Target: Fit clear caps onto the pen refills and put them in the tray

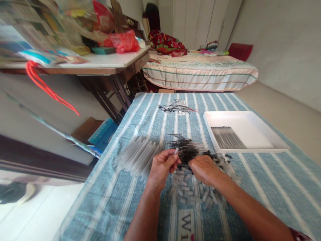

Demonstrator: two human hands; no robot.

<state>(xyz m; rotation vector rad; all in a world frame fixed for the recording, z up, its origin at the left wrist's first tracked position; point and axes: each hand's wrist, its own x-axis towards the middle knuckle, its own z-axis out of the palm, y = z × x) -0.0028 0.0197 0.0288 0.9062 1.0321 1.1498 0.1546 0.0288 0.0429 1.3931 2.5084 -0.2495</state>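
Note:
My left hand (164, 165) is closed in a pinch on a small clear pen cap (176, 150). My right hand (203, 168) lies curled, knuckles up, on a heap of clear caps (198, 194), its fingertips hidden at the edge of a pile of thin black pen refills (187, 150). A row of clear pen barrels (139, 155) lies just left of my left hand. All of it rests on a blue striped cloth (263, 180).
A white tray (250, 132) holding a row of assembled pens stands at the right. A small scatter of dark pen parts (175, 107) lies further back. A cluttered table (105, 62) stands at the left, a bed (200, 72) behind.

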